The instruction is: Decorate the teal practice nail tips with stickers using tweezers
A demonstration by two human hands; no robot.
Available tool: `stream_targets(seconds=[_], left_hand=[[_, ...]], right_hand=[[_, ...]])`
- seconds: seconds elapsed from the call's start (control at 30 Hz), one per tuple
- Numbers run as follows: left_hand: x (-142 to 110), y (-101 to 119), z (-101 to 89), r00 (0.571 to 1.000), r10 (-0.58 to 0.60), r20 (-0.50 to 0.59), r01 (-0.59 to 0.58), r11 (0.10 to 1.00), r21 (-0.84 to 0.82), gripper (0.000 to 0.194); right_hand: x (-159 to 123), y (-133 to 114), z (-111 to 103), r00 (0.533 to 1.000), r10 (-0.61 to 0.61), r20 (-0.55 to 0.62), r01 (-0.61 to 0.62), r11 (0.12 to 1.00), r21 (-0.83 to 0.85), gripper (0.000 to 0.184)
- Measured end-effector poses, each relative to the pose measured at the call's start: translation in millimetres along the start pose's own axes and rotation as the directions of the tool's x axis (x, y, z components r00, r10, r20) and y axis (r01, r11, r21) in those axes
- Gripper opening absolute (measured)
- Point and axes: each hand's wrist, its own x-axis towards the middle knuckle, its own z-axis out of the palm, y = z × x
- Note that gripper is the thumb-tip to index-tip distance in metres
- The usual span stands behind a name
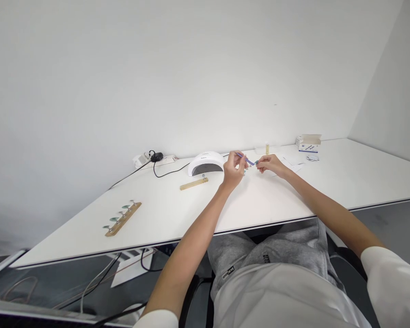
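My left hand (233, 171) is closed round a thin purple stick-like tool (248, 160), held above the white table (259, 205). The tool's tip reaches toward my right hand (269, 164). That hand pinches a small teal piece (256, 162), probably a false nail tip, right at the tool's end. Both hands hover close together just right of a white dome-shaped nail lamp (205, 164).
A bare wooden strip (193, 183) lies in front of the lamp. A second strip (123, 218) with several teal tips stands near the front left edge. A power strip (143, 159) with cables, a small bottle (267, 148) and a box (308, 143) sit along the back.
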Motion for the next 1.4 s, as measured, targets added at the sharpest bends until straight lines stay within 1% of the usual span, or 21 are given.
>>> stream_targets(seconds=[0.3, 0.5, 0.6, 0.7, 0.83, 0.9, 0.97, 1.17, 1.4], left_hand=[[0.1, 0.5, 1.0, 0.999, 0.04, -0.01, -0.04, 0.999, -0.007, 0.024], [-0.7, -3.4, 2.3, 0.998, 0.061, 0.029, -0.061, 0.998, -0.015, 0.023], [-0.7, -3.8, 2.2, 0.998, 0.053, 0.033, -0.053, 0.999, -0.006, 0.024], [0.0, -2.3, 1.3, 0.999, 0.049, 0.016, -0.05, 0.999, 0.004, 0.024], [1.7, 0.2, -0.5, 0.998, 0.048, -0.034, -0.048, 0.999, -0.004, 0.025], [2.2, 1.2, -0.8, 0.996, 0.05, -0.072, -0.051, 0.998, -0.023, 0.026], [2.1, 1.7, -0.2, 0.995, 0.049, -0.088, -0.053, 0.998, -0.045, 0.026], [-0.3, 0.5, 2.5, 1.0, 0.021, -0.002, -0.021, 0.998, -0.062, 0.026], [-0.1, -0.7, 0.4, 1.0, 0.02, -0.008, -0.021, 0.999, -0.036, 0.022]], right_hand=[[-0.4, 0.4, -1.3, 1.0, 0.016, 0.018, -0.015, 0.999, -0.039, 0.011], [-2.4, -1.0, 1.5, 0.999, 0.015, 0.028, -0.014, 0.999, -0.046, 0.011], [0.4, 2.6, -0.7, 1.0, 0.017, 0.006, -0.016, 1.0, -0.023, 0.012], [2.3, 4.2, -3.3, 1.0, 0.002, -0.005, -0.002, 1.0, 0.008, 0.016], [1.3, 2.8, -3.2, 0.999, -0.036, 0.032, 0.034, 0.998, 0.044, 0.024], [0.7, 2.4, -2.1, 0.998, -0.042, 0.05, 0.039, 0.998, 0.047, 0.027], [0.6, 2.7, -1.4, 0.998, -0.038, 0.059, 0.036, 0.998, 0.043, 0.028], [1.0, 4.1, -1.1, 0.998, -0.042, 0.05, 0.04, 0.999, 0.03, 0.025], [0.9, 3.7, 0.3, 1.0, -0.029, 0.004, 0.029, 0.999, 0.016, 0.027]])
